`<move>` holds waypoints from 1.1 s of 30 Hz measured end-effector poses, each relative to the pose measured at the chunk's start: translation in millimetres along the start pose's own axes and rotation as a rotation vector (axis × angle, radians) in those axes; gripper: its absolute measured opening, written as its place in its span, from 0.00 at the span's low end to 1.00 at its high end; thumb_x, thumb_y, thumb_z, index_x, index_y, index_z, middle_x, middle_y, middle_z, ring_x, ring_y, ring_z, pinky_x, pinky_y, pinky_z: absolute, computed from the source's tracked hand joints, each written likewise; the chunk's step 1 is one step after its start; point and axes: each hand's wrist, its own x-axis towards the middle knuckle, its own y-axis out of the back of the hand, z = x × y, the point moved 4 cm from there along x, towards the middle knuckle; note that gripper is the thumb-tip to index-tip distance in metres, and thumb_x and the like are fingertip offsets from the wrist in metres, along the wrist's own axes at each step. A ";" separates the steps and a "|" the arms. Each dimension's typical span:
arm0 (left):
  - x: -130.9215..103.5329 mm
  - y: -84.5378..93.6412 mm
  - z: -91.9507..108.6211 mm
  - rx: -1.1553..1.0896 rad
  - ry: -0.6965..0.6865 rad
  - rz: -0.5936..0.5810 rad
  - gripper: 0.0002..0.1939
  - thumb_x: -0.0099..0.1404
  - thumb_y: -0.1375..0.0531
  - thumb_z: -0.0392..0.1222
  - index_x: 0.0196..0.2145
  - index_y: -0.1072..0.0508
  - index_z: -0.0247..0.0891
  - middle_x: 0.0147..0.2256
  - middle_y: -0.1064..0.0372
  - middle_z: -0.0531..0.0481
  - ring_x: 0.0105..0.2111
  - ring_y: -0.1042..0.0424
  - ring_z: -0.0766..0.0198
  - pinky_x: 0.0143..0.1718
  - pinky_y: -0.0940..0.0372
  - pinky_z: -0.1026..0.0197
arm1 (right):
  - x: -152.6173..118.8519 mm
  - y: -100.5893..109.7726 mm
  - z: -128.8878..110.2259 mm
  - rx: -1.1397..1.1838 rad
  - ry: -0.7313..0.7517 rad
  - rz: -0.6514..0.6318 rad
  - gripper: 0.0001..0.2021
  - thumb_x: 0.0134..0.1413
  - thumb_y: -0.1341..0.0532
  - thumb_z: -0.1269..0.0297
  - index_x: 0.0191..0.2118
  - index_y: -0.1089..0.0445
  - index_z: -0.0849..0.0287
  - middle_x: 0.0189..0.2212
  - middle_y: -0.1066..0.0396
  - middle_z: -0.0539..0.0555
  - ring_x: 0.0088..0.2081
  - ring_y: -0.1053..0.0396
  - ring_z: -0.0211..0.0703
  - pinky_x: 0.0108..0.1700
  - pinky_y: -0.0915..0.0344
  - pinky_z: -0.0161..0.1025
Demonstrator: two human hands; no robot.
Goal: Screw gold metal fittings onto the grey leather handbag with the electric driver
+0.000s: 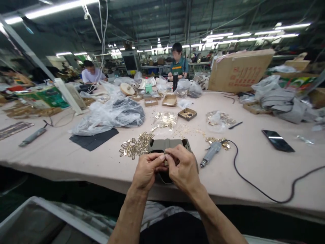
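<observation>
An olive-grey bag lies at the table's front edge, partly covered by my hands. My left hand is closed, thumb and fingers pinched at the bag's middle. Opposite it, my right hand pinches the same spot. Between the fingertips shows a small metal fitting; its exact shape is mostly hidden. A pile of flat gold-coloured metal frames lies just left of the bag. To the right rests an electric screwdriver on more small gold pieces.
Behind the bag are a plastic bag of metal parts, a small brown tray and another parts bag. A phone and the screwdriver's cable lie right. Left are a plastic-wrapped bundle and a second screwdriver. Co-workers sit beyond.
</observation>
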 end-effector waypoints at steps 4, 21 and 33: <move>2.1 -1.5 -1.2 0.026 -0.008 0.042 0.22 0.45 0.19 0.46 0.33 0.15 0.29 0.26 0.24 0.45 0.24 0.28 0.67 0.23 0.32 0.70 | -9.7 -1.8 0.5 -0.019 0.031 0.068 0.14 0.69 0.46 0.70 0.46 0.22 0.63 0.33 0.35 0.55 0.34 0.34 0.42 0.37 0.38 0.39; -10.6 -16.1 -1.7 0.096 -0.040 0.153 0.17 0.48 0.21 0.45 0.30 0.17 0.31 0.26 0.26 0.48 0.25 0.30 0.67 0.28 0.33 0.66 | -41.6 -9.2 8.4 0.016 -0.111 0.051 0.13 0.71 0.46 0.64 0.33 0.33 0.59 0.28 0.35 0.52 0.29 0.38 0.40 0.32 0.46 0.39; -6.6 -21.1 -3.7 -0.048 0.060 0.125 0.22 0.45 0.20 0.47 0.24 0.27 0.31 0.21 0.35 0.55 0.20 0.38 0.73 0.23 0.43 0.69 | -41.3 -16.6 12.2 0.192 -0.213 0.013 0.13 0.68 0.42 0.62 0.30 0.31 0.58 0.24 0.37 0.48 0.25 0.40 0.37 0.30 0.47 0.38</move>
